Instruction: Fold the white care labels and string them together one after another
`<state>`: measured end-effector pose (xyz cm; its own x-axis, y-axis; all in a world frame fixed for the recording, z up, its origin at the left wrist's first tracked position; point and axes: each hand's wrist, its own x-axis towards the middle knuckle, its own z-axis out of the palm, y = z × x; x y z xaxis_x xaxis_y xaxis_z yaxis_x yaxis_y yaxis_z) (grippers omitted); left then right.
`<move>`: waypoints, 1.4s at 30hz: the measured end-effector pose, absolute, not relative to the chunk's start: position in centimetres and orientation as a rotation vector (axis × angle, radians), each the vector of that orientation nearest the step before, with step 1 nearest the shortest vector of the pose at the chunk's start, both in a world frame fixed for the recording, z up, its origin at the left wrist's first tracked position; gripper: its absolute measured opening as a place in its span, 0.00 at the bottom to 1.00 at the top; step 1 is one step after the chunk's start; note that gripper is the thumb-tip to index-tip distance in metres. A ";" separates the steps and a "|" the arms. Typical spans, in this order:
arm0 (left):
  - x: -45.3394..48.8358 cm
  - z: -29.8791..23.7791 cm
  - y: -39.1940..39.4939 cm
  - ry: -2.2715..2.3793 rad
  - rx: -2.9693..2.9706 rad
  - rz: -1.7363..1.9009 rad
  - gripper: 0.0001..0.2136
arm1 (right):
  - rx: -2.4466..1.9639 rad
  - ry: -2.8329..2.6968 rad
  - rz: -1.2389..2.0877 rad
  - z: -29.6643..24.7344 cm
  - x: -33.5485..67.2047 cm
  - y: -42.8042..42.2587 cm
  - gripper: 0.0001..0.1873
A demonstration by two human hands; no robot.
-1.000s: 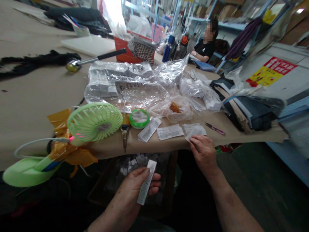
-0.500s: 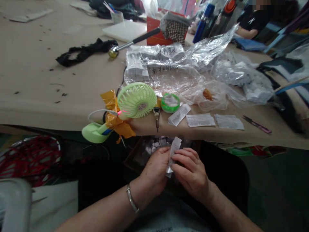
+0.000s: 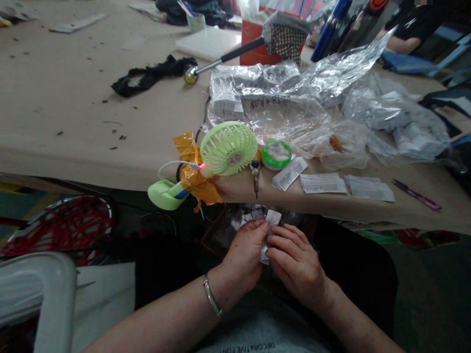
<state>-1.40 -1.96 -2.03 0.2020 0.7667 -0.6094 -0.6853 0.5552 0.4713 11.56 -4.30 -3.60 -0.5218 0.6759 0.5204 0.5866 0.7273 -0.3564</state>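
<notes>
White paper strip (image 3: 273, 217) between two hands (image 3: 246, 255), three label groups (image 3: 323, 183) beyond.

Orange tape (image 3: 200, 184) wraps a green fan (image 3: 230, 149) — black cloth (image 3: 162, 71) beyond

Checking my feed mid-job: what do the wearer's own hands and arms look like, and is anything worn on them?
The left hand and right hand are both ungloved. A thin, silver-coloured bangle circles the left wrist; nothing shows on the right one. No sleeves are visible on either forearm.
</notes>
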 end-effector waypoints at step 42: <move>-4.4 -1.0 -3.3 0.604 0.470 0.398 0.12 | -0.874 -1.165 2.052 -3.4 12.4 -1.8 0.13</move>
<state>-4.35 -3.31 -0.98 0.7541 0.4838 -0.4441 -0.2172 0.8220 0.5265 12.44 -1.84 -3.44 -0.5921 0.7689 -0.2414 -0.1868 -0.4224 -0.8870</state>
